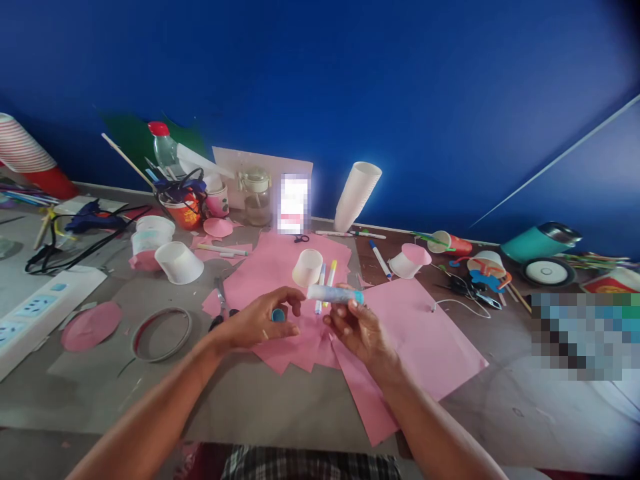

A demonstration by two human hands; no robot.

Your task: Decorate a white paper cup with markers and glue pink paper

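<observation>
Nearest the camera, the two forearms come in over a bare stretch of grey table (280, 407), the widest open room in view. The right hand (357, 327) pinches a glue stick (334, 294) between thumb and fingertips, holding it level above the pink paper (420, 340), probably so the open end faces the other hand. The left hand (260, 320) is curled around a small blue cap (278, 315), apparently the glue stick's own (it matches the blue band on the tube). Both hands hover just over the sheets, whose ragged edges fan out under them and whose right corner reaches near the table's front edge. Just left of the left hand lie scissors (221, 303), and further left a grey ring (161, 333) and a pink disc (91, 325). Just beyond the fingers stand two markers (325, 283) and a tipped white cup (307, 267). Further back the table crowds up: another tipped cup (179, 261), a stack of cups (356, 195) leaning near the blue wall (400, 80), and a power strip (37, 310) at the left edge.
</observation>
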